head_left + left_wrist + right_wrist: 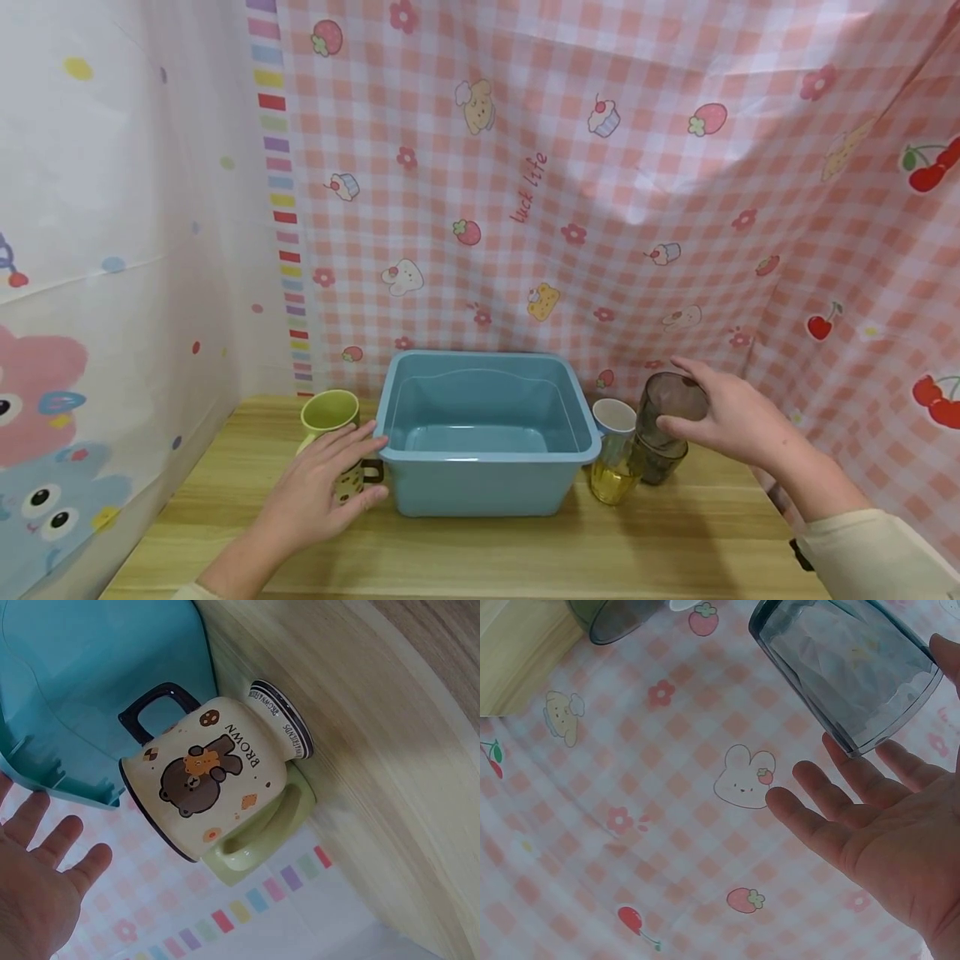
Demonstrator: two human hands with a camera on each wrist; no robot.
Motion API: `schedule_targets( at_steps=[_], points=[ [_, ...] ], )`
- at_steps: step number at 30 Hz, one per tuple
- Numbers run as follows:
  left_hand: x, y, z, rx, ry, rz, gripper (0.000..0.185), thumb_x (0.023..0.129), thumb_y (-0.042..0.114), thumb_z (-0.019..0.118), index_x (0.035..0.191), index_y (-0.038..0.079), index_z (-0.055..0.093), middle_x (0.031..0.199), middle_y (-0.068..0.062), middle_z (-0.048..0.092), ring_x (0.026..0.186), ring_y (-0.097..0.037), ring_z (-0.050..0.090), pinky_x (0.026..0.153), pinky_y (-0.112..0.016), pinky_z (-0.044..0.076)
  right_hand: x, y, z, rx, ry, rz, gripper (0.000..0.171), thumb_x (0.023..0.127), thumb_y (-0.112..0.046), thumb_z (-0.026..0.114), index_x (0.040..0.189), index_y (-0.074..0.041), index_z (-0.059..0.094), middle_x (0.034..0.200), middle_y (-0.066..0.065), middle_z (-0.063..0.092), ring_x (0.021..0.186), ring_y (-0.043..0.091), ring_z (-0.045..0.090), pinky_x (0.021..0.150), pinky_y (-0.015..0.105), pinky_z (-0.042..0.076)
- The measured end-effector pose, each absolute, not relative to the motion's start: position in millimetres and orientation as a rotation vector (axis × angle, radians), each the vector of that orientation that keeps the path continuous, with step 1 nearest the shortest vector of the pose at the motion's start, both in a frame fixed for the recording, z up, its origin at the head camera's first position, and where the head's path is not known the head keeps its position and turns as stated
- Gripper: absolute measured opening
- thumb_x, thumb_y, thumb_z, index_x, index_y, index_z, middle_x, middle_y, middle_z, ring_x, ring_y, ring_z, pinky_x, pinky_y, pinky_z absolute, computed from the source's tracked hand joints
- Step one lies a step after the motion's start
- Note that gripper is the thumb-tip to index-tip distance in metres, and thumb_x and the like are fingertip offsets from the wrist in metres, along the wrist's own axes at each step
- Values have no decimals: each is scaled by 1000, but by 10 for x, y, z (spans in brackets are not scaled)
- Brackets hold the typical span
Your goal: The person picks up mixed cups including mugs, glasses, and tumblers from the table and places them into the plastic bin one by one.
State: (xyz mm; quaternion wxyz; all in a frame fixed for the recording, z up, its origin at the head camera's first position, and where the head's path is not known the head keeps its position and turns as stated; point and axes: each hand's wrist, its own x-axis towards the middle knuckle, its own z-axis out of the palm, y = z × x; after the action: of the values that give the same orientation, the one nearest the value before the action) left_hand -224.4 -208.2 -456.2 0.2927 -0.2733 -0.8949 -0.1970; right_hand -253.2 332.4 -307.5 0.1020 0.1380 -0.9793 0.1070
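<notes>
Right of the blue plastic basin (487, 433), the right hand (731, 417) is reaching, fingers spread, around the smoky glass tumbler (667, 425); left of it, the left hand (318, 487) is opening toward the bear mug (202, 784). Each likely needs a closing grasp next.

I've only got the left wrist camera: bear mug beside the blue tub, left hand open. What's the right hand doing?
Observer: The right hand is open, fingers straight, at a grey tumbler to the right of the blue tub. It isn't gripping the tumbler.
Operator: Anything else over there?
Observer: A yellow glass and a white-rimmed cup just behind it stand between the tumbler and the tub.
Operator: Is there anything inside the tub?
Observer: No. The head view shows its bare bottom.
</notes>
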Motion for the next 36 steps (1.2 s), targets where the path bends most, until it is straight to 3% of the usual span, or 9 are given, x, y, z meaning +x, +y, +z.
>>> schedule_targets(
  at_steps=[9, 25, 36],
  points=[
    [-2234, -2080, -4549, -725, -2390, -528, 62, 88, 45, 86, 142, 19, 70, 154, -9, 64, 137, -43, 62, 110, -66, 50, -2547, 3244, -3009, 423, -2887, 314, 99, 89, -62, 80, 161, -5, 44, 148, 33, 60, 128, 55, 62, 92, 70, 55],
    [-2244, -2100, -4557, -727, -2404, -517, 65, 88, 50, 84, 144, 20, 69, 155, -6, 63, 139, -42, 61, 110, -67, 49, -2573, 3033, -2914, 481, -2869, 378, 98, 90, -58, 81, 163, -5, 40, 140, 29, 67, 119, 47, 70, 90, 63, 58],
    [-2223, -2100, -4542, -714, -2429, -518, 66, 89, 55, 82, 146, 25, 67, 157, -5, 62, 141, -43, 59, 111, -71, 47, -2609, 2873, -2886, 570, -2833, 406, 95, 91, -54, 81, 163, -6, 41, 138, 26, 70, 121, 45, 70, 97, 64, 56]
  ],
)
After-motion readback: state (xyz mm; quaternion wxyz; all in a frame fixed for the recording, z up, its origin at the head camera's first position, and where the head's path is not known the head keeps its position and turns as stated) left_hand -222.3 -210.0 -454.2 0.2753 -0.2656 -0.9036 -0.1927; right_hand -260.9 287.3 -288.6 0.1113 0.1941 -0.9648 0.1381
